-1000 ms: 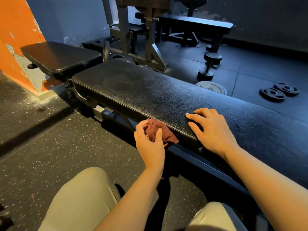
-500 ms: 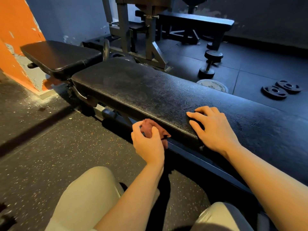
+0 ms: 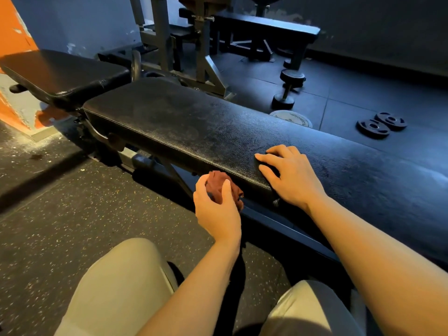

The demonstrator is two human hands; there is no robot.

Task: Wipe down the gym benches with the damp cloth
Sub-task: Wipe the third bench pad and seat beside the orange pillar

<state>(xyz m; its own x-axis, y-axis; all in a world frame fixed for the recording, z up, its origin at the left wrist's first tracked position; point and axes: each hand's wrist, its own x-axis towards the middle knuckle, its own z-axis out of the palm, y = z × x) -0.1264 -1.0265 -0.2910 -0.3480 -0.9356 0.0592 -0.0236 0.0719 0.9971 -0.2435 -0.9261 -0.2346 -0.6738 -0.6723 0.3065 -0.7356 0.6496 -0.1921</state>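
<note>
**Cloth at the near edge of the bench pad**

Nearest the camera we see two knees [image 3: 116,284] in beige trousers, one at lower left and one at lower right, over speckled rubber floor [image 3: 48,214].

Our left hand [image 3: 217,207] is curled round a bunched dark red cloth [image 3: 221,186]; thumb and fingers wrap it, and the cloth shows above and to the right of the knuckles. The cloth sits against the near side edge of the bench [image 3: 218,132], just below the top seam. We cannot tell how firmly it presses on the pad.

Our right hand [image 3: 291,175] lies on the bench top, just right of the cloth, palm down, fingers spread and slightly bent, holding nothing. The two hands are near each other but apart. The right hand does not touch the cloth.

Count, near field: one cloth, two hands, two knees.

Further out, the long black bench pad runs from right to upper left, its surface marked with dull smears. A second pad [image 3: 63,73] adjoins it at the far left end, next to an orange wall [image 3: 12,27].

Beyond the bench: one grey steel frame [image 3: 201,52], one flat bench [image 3: 264,27] at the back, one dumbbell [image 3: 288,88] on the dark mat, two small black plates [image 3: 380,124] side by side, and one pale plate [image 3: 291,118] partly hidden behind the pad.
</note>
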